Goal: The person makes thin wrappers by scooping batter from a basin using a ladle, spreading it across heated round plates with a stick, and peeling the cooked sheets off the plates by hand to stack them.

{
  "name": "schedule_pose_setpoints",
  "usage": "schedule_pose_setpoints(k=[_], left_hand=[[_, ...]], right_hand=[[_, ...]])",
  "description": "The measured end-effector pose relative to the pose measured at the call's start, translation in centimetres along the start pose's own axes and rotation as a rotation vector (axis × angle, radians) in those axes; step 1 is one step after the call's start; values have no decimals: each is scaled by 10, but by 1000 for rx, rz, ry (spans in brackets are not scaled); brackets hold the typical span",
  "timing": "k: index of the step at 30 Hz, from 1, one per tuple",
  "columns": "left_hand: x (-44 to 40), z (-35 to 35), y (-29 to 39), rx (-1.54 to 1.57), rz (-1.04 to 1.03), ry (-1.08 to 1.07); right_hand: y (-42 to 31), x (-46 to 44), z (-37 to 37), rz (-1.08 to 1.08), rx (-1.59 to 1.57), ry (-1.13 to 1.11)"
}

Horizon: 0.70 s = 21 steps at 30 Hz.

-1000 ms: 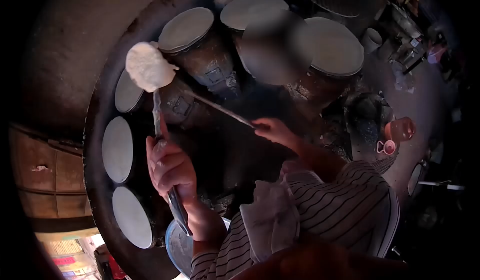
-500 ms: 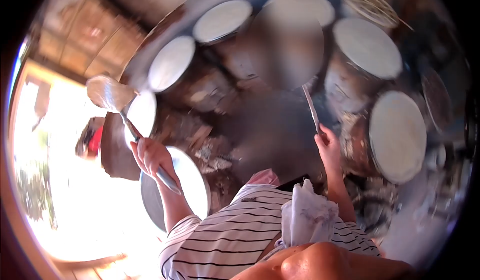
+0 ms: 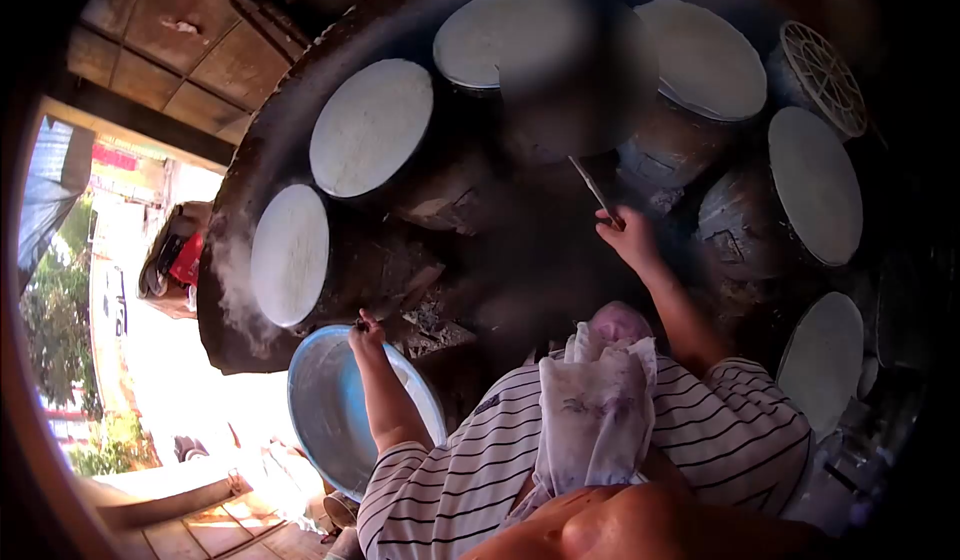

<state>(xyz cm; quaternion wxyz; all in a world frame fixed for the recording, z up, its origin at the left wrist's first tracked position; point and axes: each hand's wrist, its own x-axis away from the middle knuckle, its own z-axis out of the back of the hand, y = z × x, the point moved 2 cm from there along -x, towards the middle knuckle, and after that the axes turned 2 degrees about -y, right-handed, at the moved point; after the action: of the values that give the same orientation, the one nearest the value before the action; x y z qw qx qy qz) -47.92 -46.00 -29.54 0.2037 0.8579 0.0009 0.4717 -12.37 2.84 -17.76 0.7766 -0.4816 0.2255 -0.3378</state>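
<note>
My left hand [image 3: 368,334] is closed at the far rim of a blue-and-white basin [image 3: 308,440]. Its fingers curl round a dark handle end; the ladle's head cannot be seen. Beyond it, a round white-topped pot [image 3: 290,255] gives off steam. My right hand [image 3: 628,232] grips a thin stick [image 3: 594,190] that points up and left. A blurred round patch covers the area beyond the stick's tip and hides what is there. More white-topped pots curve round both hands, including one [image 3: 371,128] at far left and one [image 3: 815,185] at right.
A round lattice rack [image 3: 822,75] leans at the far right. A dark curved wall [image 3: 225,300] runs behind the pots. Ash and debris [image 3: 435,330] lie near the basin. A stained cloth [image 3: 597,410] hangs on my chest. Tiled floor [image 3: 215,532] shows at lower left.
My left hand has come down from beside the leftmost pot to the basin's rim, and the ladle's pale head is out of sight. My right hand has moved up and left with the stick. The view has shifted.
</note>
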Motion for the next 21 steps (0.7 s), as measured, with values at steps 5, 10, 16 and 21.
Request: schedule_pose_setpoints(k=[5, 10, 16, 21], left_hand=[[-50, -49, -7, -344, -148, 69], [82, -40, -77, -306, -563, 337], [84, -106, -134, -585, -830, 73], [227, -254, -421, -1091, -425, -875]], right_hand=[[20, -133, 96, 127, 514, 291], [38, -248, 155, 13, 903, 196], [45, -264, 180, 62, 855, 163], [21, -259, 214, 131, 840, 331]])
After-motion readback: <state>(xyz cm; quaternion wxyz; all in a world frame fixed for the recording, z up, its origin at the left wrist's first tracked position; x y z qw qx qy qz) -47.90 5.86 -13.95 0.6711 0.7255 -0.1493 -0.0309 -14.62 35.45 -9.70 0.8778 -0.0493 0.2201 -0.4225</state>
